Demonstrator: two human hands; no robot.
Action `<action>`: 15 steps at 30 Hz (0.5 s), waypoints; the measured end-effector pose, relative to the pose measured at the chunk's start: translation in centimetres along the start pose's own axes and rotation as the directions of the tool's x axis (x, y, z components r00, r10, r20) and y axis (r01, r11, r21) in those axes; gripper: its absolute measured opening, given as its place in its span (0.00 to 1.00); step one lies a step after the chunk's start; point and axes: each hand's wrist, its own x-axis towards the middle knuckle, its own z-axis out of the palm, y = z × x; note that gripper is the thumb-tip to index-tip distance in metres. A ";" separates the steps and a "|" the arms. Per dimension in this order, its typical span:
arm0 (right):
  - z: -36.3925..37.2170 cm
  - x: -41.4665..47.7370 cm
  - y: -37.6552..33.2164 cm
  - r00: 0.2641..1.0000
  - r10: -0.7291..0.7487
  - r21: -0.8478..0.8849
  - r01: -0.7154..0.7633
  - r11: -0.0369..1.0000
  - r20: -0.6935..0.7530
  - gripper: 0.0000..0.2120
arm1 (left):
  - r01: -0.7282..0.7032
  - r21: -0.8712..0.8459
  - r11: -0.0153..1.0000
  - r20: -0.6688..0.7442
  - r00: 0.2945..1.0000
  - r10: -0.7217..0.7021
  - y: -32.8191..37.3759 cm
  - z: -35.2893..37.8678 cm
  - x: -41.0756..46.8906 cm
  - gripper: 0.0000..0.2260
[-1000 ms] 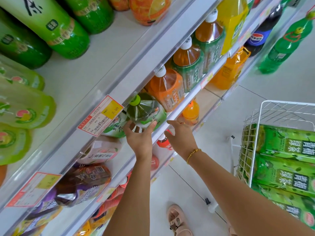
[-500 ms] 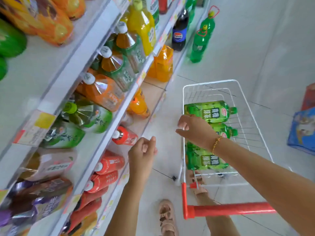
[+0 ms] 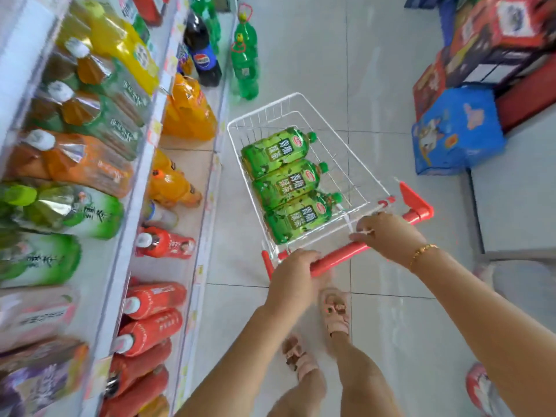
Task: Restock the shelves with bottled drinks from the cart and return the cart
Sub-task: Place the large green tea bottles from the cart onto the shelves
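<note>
Now both hands, left hand (image 3: 293,276) and right hand (image 3: 388,234), have fingers curled tight around the cart's red handle (image 3: 340,256), green bottles (image 3: 284,183) lying just beyond.

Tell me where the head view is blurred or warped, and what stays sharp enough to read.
Head view: motion blur smears the shelf bottles along the left edge and the boxes top right; wide-angle distortion bends the shelf edge and splays the arms. The green bottles in the cart stay crisp, labels legible. Lighting is even and soft, with no strong shadows.
</note>
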 end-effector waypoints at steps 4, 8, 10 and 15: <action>0.6 -2.8 0.5 0.995 -0.084 0.060 0.087 0.994 -0.054 0.17 | 0.001 0.139 0.990 -0.216 0.976 0.029 0.1 2.1 -1.5 0.10; 2.9 -5.2 -0.3 0.990 -0.087 0.117 0.100 0.988 -0.107 0.17 | 0.025 0.265 0.964 -0.244 0.969 0.042 -1.1 2.4 -2.8 0.09; 4.7 -6.7 -1.0 0.985 -0.061 0.156 0.086 0.984 -0.163 0.16 | 0.012 0.291 0.957 -0.260 0.963 0.067 -1.9 2.8 -4.4 0.09; 10.7 -12.1 -1.5 0.956 -0.081 0.091 0.111 0.990 -0.283 0.17 | 0.023 0.367 0.930 -0.300 0.949 0.095 -3.5 5.0 -9.8 0.11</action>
